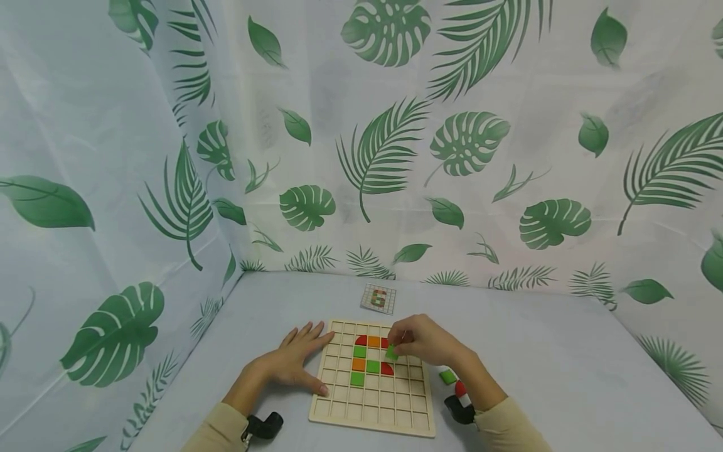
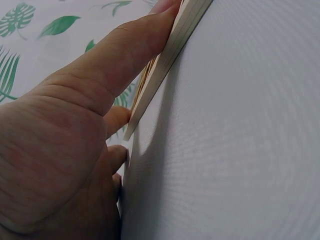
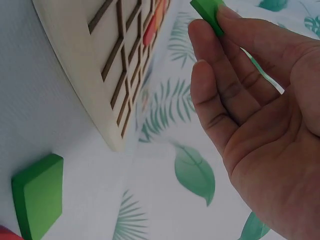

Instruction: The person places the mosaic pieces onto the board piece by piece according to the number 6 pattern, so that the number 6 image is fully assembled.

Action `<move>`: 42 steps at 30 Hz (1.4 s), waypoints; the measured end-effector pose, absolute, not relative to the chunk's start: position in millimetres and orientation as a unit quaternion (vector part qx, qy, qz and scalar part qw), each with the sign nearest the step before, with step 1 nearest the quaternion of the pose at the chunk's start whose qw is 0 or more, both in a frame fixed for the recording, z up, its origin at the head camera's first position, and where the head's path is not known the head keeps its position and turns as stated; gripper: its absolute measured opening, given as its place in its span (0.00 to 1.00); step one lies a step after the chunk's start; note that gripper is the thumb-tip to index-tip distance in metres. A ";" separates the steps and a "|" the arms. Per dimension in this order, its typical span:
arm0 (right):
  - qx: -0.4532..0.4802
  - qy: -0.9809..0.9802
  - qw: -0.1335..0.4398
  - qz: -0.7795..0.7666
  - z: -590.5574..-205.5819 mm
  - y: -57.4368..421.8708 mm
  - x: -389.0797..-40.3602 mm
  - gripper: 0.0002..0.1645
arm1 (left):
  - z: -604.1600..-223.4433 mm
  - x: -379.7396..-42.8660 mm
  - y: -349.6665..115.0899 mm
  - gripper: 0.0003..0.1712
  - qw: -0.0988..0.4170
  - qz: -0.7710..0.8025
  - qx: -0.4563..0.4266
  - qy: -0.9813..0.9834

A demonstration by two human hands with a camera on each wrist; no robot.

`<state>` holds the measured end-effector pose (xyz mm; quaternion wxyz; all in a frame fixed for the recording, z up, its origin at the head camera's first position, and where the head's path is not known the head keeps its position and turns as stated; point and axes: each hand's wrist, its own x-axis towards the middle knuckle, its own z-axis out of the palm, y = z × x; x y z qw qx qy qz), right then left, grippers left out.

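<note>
A wooden grid board [image 1: 369, 414] lies on the table, with green, orange and red tiles set in several of its cells. My left hand [image 1: 290, 363] rests at the board's left side, fingers spread; in the left wrist view the thumb [image 2: 135, 47] lies on the board's edge. Over the right part of the pattern, my right hand [image 1: 432, 342] pinches a green square tile [image 1: 391, 353] between thumb and fingers. The right wrist view shows that green tile [image 3: 209, 12] held at the fingertips. Part of a red tile [image 1: 385, 343] is hidden by the right hand.
Right of the board lie a loose green tile [image 1: 448, 376] and a red tile [image 1: 460, 388], the latter partly beside the right wrist. A small pattern card [image 1: 378, 299] with a coloured figure lies behind the board. Leaf-printed cloth [image 1: 384, 163] hangs at the back and left.
</note>
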<state>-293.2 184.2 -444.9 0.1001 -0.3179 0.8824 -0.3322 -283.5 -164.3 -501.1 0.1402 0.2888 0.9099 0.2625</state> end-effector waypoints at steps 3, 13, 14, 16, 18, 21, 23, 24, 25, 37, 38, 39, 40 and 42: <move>-0.324 0.880 0.105 -0.332 -447.3 182.0 -292.5 0.06 | -501.0 -283.3 -164.3 0.68 0.140 0.264 0.289 0.910; -0.368 0.858 0.139 -0.331 -455.3 172.9 -287.1 0.07 | -503.5 -283.7 -163.0 0.68 0.133 0.262 0.280 0.914; -0.368 0.858 0.142 -0.329 -455.7 172.2 -286.8 0.07 | -503.4 -283.7 -162.8 0.68 0.132 0.262 0.279 0.914; -0.369 0.858 0.145 -0.325 -456.0 171.2 -286.1 0.08 | -503.2 -283.7 -162.6 0.68 0.132 0.261 0.278 0.915; -0.371 0.859 0.146 -0.323 -455.8 170.4 -285.4 0.08 | -502.6 -283.5 -162.5 0.68 0.134 0.260 0.278 0.915; -0.375 0.858 0.144 -0.321 -456.4 169.8 -285.3 0.08 | -501.7 -283.3 -162.4 0.68 0.135 0.261 0.279 0.914; -0.375 0.858 0.145 -0.319 -457.0 169.5 -285.6 0.09 | -501.3 -283.4 -162.5 0.68 0.135 0.261 0.279 0.914; -0.373 0.859 0.147 -0.317 -457.7 169.5 -285.7 0.09 | -501.3 -283.4 -162.5 0.69 0.135 0.260 0.279 0.915; -0.373 0.859 0.149 -0.317 -458.3 169.4 -285.8 0.09 | -501.5 -283.5 -162.6 0.69 0.134 0.260 0.278 0.915; -0.369 0.854 0.184 -0.317 -457.2 165.5 -280.8 0.07 | -503.5 -283.4 -163.2 0.69 0.139 0.267 0.280 0.911; -0.369 0.854 0.185 -0.318 -456.8 165.3 -280.2 0.07 | -503.3 -283.4 -163.2 0.69 0.139 0.267 0.281 0.911; -0.366 0.855 0.186 -0.317 -456.3 165.1 -279.8 0.07 | -503.4 -283.6 -163.2 0.69 0.139 0.266 0.282 0.911; -0.365 0.855 0.187 -0.319 -455.4 164.9 -279.1 0.07 | -503.2 -283.8 -163.3 0.69 0.140 0.266 0.282 0.911; -0.358 0.855 0.191 -0.323 -454.2 164.6 -278.0 0.07 | -503.8 -284.1 -163.7 0.68 0.139 0.264 0.283 0.912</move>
